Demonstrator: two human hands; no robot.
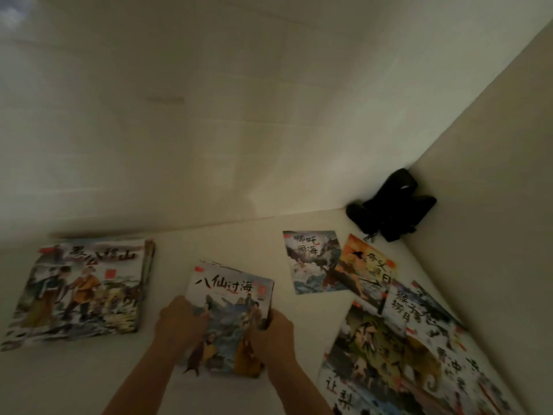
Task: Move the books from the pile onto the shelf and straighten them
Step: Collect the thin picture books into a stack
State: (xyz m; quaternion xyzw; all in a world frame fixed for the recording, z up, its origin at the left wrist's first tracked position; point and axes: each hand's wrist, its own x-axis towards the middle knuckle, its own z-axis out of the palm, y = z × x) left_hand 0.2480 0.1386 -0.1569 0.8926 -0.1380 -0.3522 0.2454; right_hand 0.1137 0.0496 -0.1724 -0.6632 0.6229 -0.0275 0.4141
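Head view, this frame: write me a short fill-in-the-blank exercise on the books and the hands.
1. The small stack of books in the middle is held by ____ hands.
2. The dark object sits in the ____ of the shelf.
3. The neat stack lies to the ____ of the left hand.
4. The loose books lie to the ____ of the right hand.

Missing words: both; corner; left; right

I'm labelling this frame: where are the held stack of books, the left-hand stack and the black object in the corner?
held stack of books (230, 298): head view, top cover.
left-hand stack (86, 283): head view, top cover.
black object (395, 205): head view, its middle.
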